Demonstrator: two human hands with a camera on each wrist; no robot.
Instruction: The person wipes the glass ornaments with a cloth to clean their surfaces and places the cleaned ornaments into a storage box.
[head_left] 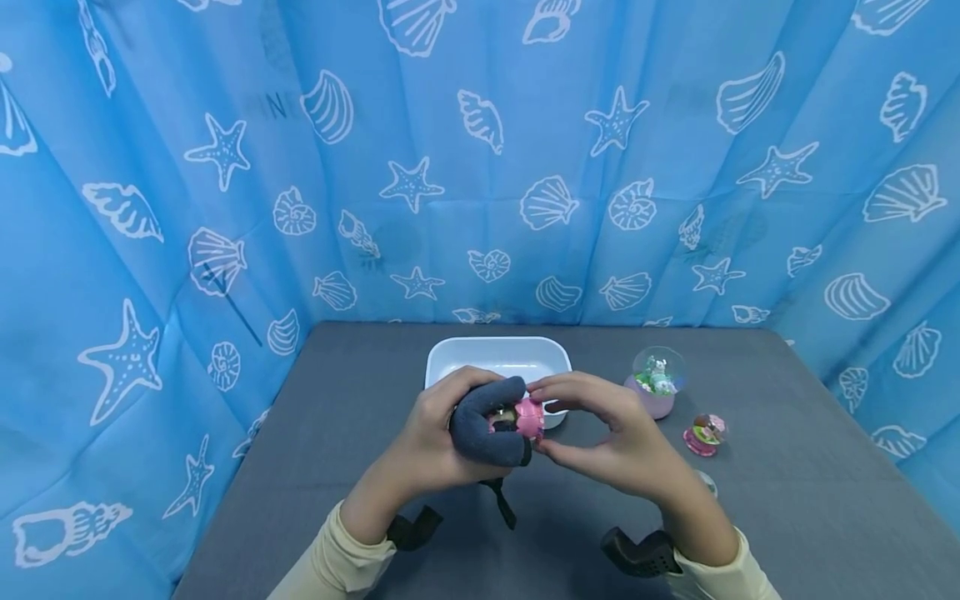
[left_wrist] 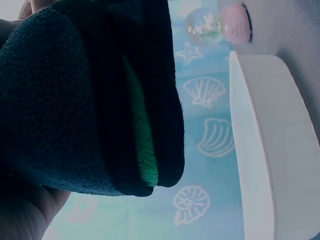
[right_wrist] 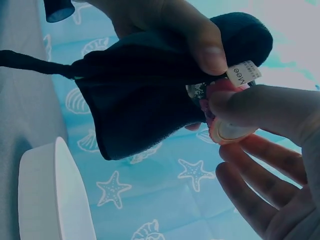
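Note:
My left hand (head_left: 431, 446) grips a dark blue towel (head_left: 483, 442) folded round a small pink-based snow globe (head_left: 529, 418). In the right wrist view the glittery globe part is half hidden in the cloth, while the pink base with its pale round underside (right_wrist: 234, 131) sticks out. My right hand (head_left: 626, 429) pinches that base between thumb and fingertips. A white label (right_wrist: 244, 73) shows on the towel beside the left thumb, and a dark hanging loop (head_left: 501, 504) dangles below. The towel's folded edge fills much of the left wrist view.
Behind the hands stands a white tray (head_left: 444, 354), partly covered by them. To the right are a snow globe with a lilac base (head_left: 654, 402) and a smaller pink-based one (head_left: 703, 440). A small round object (head_left: 708, 482) peeks out by the right wrist. Blue shell-print curtain (head_left: 487, 208) surrounds the grey table.

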